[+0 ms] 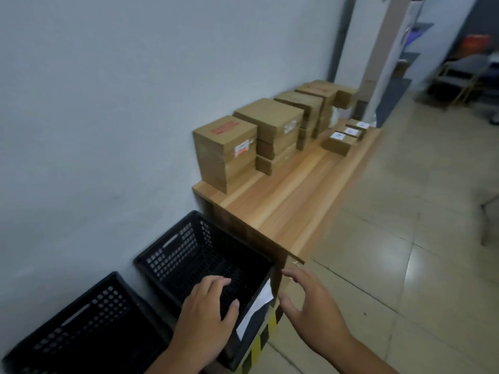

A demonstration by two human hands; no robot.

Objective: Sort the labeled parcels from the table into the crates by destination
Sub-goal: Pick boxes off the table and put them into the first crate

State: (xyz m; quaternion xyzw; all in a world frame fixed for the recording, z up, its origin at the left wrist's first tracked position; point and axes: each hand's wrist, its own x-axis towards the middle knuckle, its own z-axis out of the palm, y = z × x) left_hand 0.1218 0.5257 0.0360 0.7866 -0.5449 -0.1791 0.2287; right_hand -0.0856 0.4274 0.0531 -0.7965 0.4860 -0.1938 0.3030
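Two black perforated crates stand on the floor by the wall: a near one (81, 327) and a further one (189, 255) with a white label (256, 306) on its front rim. My left hand (205, 317) hovers over the further crate, fingers loosely bent, holding nothing. My right hand (310, 306) is spread open beside that crate's right corner, empty. On the wooden table (283, 201) stand several tall cardboard boxes (226, 152) along the wall. Three small labeled parcels (341, 140) lie near the table's far right edge.
A white wall runs along the left. Yellow-black hazard tape (266, 336) marks the floor by the crate. Tiled floor (405, 238) stretches to the right, with a chair leg (486, 211) at the right edge and shelving and chairs (459, 76) far back.
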